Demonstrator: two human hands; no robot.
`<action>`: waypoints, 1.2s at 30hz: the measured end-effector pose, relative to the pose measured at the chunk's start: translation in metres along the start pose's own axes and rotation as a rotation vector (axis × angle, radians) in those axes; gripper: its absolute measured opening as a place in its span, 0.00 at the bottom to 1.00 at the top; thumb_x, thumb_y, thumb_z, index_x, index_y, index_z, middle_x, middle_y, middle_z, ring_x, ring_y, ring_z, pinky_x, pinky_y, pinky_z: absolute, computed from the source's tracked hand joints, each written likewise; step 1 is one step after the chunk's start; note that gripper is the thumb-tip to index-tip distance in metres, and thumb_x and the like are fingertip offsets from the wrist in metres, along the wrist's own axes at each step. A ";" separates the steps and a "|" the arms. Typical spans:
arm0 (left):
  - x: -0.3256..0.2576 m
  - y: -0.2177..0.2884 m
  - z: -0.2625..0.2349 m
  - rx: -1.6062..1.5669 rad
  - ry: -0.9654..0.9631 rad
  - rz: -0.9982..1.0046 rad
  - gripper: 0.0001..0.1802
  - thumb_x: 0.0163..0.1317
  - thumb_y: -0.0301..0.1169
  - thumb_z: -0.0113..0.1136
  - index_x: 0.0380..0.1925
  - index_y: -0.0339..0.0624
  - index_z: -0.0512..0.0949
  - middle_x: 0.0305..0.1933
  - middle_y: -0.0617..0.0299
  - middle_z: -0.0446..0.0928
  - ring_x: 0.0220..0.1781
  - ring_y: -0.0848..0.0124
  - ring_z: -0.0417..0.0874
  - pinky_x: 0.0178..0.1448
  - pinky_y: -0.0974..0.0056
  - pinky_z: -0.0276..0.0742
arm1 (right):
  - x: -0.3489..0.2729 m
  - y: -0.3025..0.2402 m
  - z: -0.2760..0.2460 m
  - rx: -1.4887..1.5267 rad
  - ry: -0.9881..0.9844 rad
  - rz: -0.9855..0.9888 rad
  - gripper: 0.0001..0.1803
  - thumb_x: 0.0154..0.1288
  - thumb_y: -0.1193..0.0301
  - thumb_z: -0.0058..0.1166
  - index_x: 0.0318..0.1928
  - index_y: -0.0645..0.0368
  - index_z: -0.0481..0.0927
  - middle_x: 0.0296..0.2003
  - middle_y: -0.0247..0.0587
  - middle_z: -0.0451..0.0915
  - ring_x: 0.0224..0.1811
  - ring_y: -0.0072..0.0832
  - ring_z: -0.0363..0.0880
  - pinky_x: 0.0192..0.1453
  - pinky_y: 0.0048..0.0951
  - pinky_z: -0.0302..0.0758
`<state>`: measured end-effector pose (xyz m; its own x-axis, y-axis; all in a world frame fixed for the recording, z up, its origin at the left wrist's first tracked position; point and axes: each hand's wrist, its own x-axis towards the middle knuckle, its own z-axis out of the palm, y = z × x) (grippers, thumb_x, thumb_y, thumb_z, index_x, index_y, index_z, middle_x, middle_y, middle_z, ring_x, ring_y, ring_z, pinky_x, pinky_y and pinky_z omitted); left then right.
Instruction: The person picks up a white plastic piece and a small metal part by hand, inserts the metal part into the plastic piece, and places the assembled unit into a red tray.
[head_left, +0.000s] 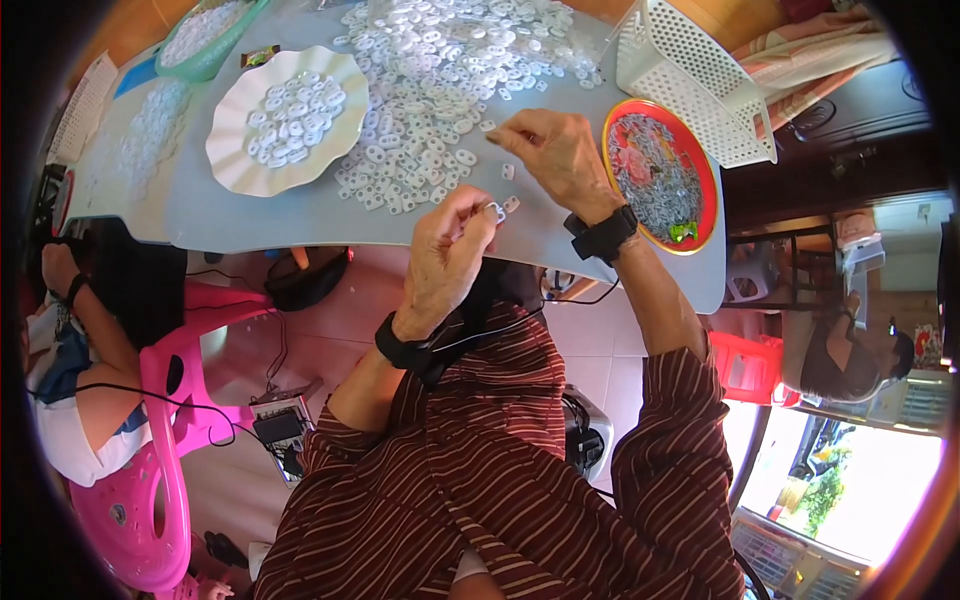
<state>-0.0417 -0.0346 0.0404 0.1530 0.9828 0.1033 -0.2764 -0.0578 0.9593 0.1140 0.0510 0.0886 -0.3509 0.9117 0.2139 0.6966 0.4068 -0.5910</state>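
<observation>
My left hand [449, 254] is closed in a pinch on a small white plastic piece [495, 212] by the table's near edge. My right hand [562, 155] is raised to the right of it, thumb and fingertips pressed together; what they hold, if anything, is too small to make out. Left of both hands spreads a heap of small white oval plastic pieces [410, 150] with holes in them. A few loose ones lie between my hands, among them a white piece [508, 172]. To the right of my right hand stands a red-rimmed bowl [707, 180] full of small grey bits.
A scalloped white plate [228, 140] of similar pieces sits on the left of the grey table [290, 222]. A white perforated basket [700, 90] stands behind the bowl; a green basin [205, 65] is far left. Another person's hand [60, 268] shows at the left rim.
</observation>
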 end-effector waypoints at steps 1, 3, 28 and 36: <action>0.000 0.002 0.001 -0.002 -0.010 -0.001 0.06 0.64 0.28 0.50 0.33 0.35 0.72 0.25 0.69 0.68 0.26 0.83 0.66 0.30 0.75 0.63 | -0.001 0.006 -0.004 -0.025 0.035 -0.009 0.08 0.57 0.70 0.56 0.32 0.63 0.82 0.27 0.47 0.80 0.28 0.41 0.79 0.35 0.35 0.74; 0.001 0.007 0.004 -0.001 -0.006 -0.036 0.06 0.65 0.28 0.49 0.33 0.35 0.72 0.26 0.68 0.70 0.26 0.82 0.67 0.30 0.75 0.64 | -0.006 0.012 -0.009 -0.051 0.075 -0.011 0.07 0.58 0.71 0.57 0.33 0.63 0.82 0.28 0.45 0.82 0.27 0.35 0.80 0.34 0.30 0.75; -0.009 -0.001 0.009 0.078 0.023 0.140 0.04 0.62 0.23 0.52 0.34 0.32 0.72 0.23 0.70 0.67 0.25 0.84 0.64 0.28 0.76 0.61 | 0.032 0.018 0.021 -0.123 0.067 -0.251 0.13 0.56 0.78 0.52 0.43 0.58 0.79 0.35 0.47 0.78 0.38 0.42 0.79 0.41 0.35 0.75; -0.010 -0.002 0.004 0.120 0.007 0.151 0.04 0.61 0.22 0.53 0.34 0.31 0.73 0.22 0.69 0.65 0.25 0.83 0.63 0.28 0.76 0.61 | 0.020 0.023 -0.003 0.036 -0.054 0.023 0.07 0.56 0.74 0.56 0.36 0.59 0.82 0.29 0.43 0.81 0.26 0.28 0.77 0.34 0.28 0.75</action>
<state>-0.0386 -0.0448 0.0388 0.1117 0.9625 0.2474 -0.1802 -0.2252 0.9575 0.1243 0.0784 0.0815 -0.3689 0.9159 0.1584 0.6822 0.3826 -0.6231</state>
